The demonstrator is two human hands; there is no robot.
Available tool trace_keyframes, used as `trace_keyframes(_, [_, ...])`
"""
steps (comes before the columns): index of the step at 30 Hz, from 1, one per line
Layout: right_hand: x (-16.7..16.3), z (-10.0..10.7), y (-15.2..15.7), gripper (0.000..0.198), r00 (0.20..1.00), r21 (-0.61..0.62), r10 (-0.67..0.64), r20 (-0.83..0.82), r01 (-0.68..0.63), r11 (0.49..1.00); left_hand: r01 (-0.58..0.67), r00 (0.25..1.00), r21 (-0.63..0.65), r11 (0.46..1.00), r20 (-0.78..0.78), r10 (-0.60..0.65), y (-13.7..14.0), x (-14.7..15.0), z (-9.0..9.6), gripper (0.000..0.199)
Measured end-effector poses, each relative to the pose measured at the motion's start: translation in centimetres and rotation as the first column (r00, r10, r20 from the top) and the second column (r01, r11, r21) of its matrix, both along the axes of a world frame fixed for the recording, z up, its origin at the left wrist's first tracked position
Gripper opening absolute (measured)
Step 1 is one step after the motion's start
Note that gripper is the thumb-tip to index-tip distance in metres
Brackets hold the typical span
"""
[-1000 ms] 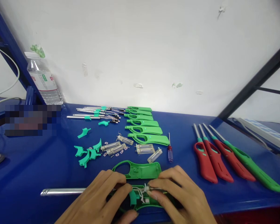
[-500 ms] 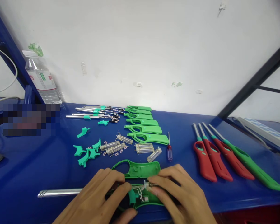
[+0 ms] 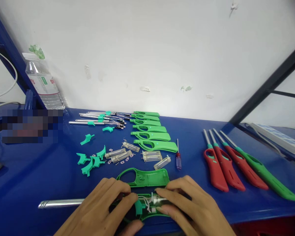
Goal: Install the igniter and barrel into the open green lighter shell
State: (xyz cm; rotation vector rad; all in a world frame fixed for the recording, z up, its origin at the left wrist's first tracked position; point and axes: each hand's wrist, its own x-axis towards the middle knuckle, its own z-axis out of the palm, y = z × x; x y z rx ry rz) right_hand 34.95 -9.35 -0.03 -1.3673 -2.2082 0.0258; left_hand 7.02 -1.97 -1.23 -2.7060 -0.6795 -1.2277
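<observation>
Hands pressed on open green lighter shell (image 3: pixel 147 209) at near table edge (image 3: pixel 260 209). Left hand (image 3: pixel 105 209) curled over teal trigger (image 3: pixel 138 207) end, metal nozzle tube (image 3: pixel 61 203) jutting left. Right hand (image 3: pixel 189 208) pinching clear fuel cartridge (image 3: pixel 159 199) into shell. Risk judged: white wires (image 3: pixel 146 201) pinched or cartridge popped loose if pressed skewed. Spare cover (image 3: pixel 144 178) just beyond.

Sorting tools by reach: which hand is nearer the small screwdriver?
Right. The right hand lies just below the screwdriver; the left hand is farther left.
</observation>
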Motion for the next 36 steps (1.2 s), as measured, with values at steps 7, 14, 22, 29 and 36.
trace_keyframes(7, [0.1,0.4,-0.4,0.03,0.997,0.021,-0.001,0.072,-0.001,1.0,0.014,1.0,0.006,1.0,-0.009,-0.014,0.0,-0.1,0.3,0.03])
trace_keyframes(14, [0.0,1.0,-0.3,0.032,0.993,-0.063,0.02,0.112,-0.013,0.998,0.031,0.999,-0.014,0.999,-0.02,-0.031,-0.1,-0.1,0.5,0.03])
trace_keyframes(22, [-0.2,0.7,-0.4,0.031,0.995,-0.009,0.023,0.097,-0.022,1.0,0.037,0.999,-0.03,0.999,-0.011,-0.037,0.1,0.2,0.8,0.032])
trace_keyframes(29, [-0.3,0.4,-0.3,0.031,0.998,-0.016,0.004,0.057,-0.003,1.0,0.034,0.999,-0.042,0.999,0.004,-0.034,0.1,0.1,0.8,0.033])
trace_keyframes(36, [-0.1,0.4,-0.3,0.035,0.999,-0.01,-0.004,0.048,0.005,1.0,0.019,1.0,-0.026,0.999,-0.011,-0.019,0.0,0.0,0.8,0.032])
